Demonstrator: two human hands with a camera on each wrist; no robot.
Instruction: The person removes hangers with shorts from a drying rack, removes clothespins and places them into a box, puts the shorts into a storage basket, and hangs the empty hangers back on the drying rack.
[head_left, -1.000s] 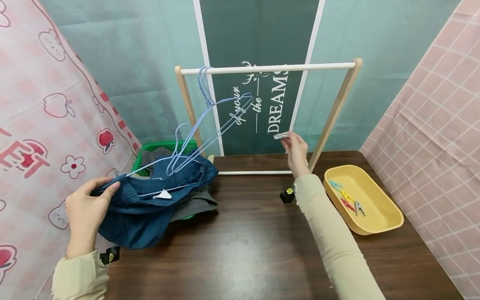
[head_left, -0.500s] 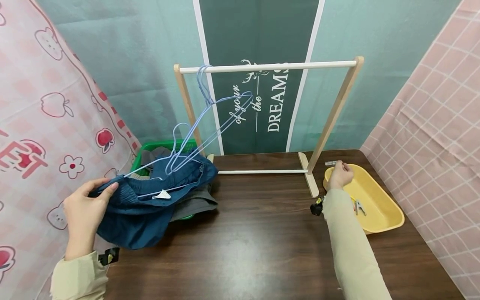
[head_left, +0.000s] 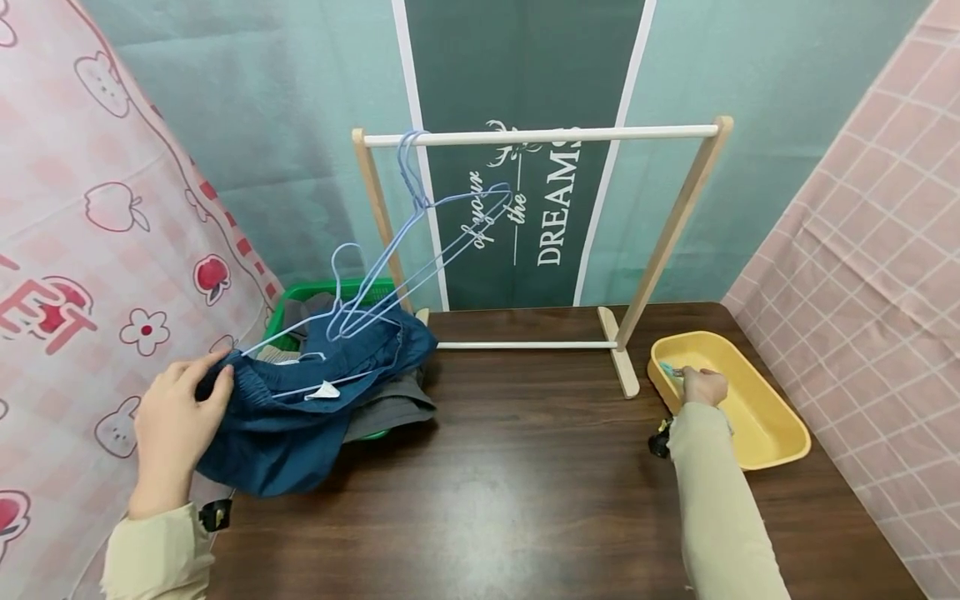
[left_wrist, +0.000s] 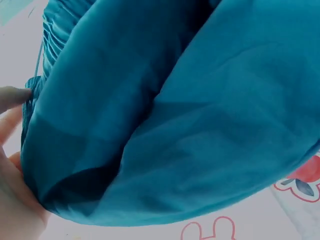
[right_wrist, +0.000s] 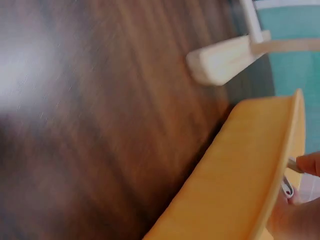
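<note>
My left hand (head_left: 176, 417) pinches the elasticated waistband of dark blue shorts or trousers (head_left: 300, 433), with a light blue wire hanger (head_left: 281, 333) reaching into the waist. A white label (head_left: 326, 390) shows inside it. In the left wrist view the blue cloth (left_wrist: 165, 130) fills most of the picture and the fingertips sit at its edge. My right hand (head_left: 703, 387) is inside the yellow tub (head_left: 780, 433). In the right wrist view its thumb and finger pinch a greyish clothes peg (right_wrist: 286, 187), partly behind the rim. A teal peg (head_left: 666, 368) shows beside the fingers.
A wooden rack with a white rail (head_left: 562, 136) stands at the back, light blue hangers (head_left: 411, 179) hooked at its left end. Behind the garment is a green basket (head_left: 300, 292) with grey clothes (head_left: 397, 408). Printed cloth walls enclose the brown table (head_left: 480, 500).
My right hand has moved from in front of the rack, rightward and down into the yellow tub, with the peg. The left hand keeps its grip; the hanger hook has shifted slightly left.
</note>
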